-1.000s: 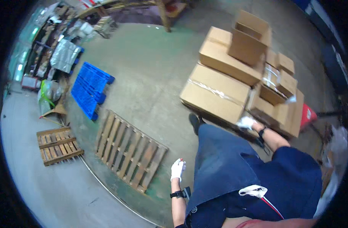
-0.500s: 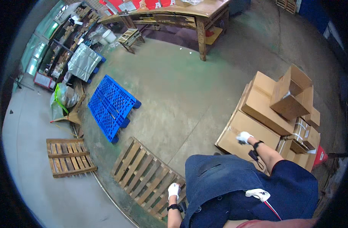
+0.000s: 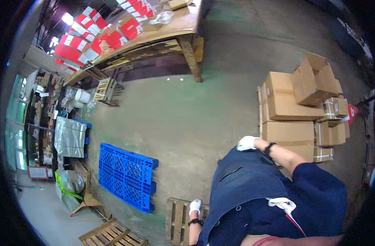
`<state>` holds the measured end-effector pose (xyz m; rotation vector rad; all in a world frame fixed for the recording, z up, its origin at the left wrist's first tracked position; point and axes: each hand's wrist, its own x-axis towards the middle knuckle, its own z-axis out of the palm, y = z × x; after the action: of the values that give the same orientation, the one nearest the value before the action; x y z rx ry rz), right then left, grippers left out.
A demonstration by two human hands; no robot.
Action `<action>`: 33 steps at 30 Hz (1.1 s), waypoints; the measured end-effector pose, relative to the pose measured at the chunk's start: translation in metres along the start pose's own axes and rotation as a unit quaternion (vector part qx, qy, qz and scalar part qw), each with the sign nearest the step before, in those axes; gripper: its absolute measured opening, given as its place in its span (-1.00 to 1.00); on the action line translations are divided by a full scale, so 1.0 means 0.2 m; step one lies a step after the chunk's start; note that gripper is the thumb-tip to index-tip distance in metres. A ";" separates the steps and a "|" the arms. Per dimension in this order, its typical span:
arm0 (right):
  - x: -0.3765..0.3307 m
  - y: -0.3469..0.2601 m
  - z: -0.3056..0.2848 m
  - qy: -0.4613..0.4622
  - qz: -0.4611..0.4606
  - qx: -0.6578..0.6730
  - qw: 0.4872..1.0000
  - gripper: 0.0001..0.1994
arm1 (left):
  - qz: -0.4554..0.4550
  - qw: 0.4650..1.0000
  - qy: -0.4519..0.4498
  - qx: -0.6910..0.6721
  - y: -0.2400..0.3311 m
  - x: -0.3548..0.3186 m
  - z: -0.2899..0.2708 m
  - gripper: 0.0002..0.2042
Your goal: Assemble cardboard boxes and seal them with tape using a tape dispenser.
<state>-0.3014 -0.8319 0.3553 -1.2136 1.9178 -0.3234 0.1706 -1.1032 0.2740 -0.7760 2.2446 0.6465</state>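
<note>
My left hand [image 3: 195, 206] wears a white glove and hangs at my side over a wooden pallet [image 3: 175, 219], holding nothing that I can see. My right hand [image 3: 247, 143], also in a white glove, swings in front of my dark blue clothing beside a stack of brown cardboard boxes [image 3: 288, 107]; it touches no box. Whether its fingers are apart or curled is unclear at this size. A black band sits on each wrist.
A blue plastic pallet [image 3: 128, 175] lies on the green concrete floor to my left. A long wooden table [image 3: 171, 33] with red and white packages stands ahead. Shelving and wrapped goods [image 3: 70, 136] line the far left. Another wooden pallet [image 3: 109, 235] lies at lower left.
The view has swung left and forward: the boxes moved to the right, the table and blue pallet came closer. My right hand came off the boxes and swung in front of my body.
</note>
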 end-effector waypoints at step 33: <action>2.50 -0.38 -2.30 0.037 0.013 0.158 0.987 -0.66 | -0.016 0.996 0.040 -0.076 -0.13 2.06 -2.57 -0.68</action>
<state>-0.6978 -1.3839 0.4371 -0.9755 1.8576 -0.6410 -0.2788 -1.5847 0.3070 -0.9242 2.2701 0.7906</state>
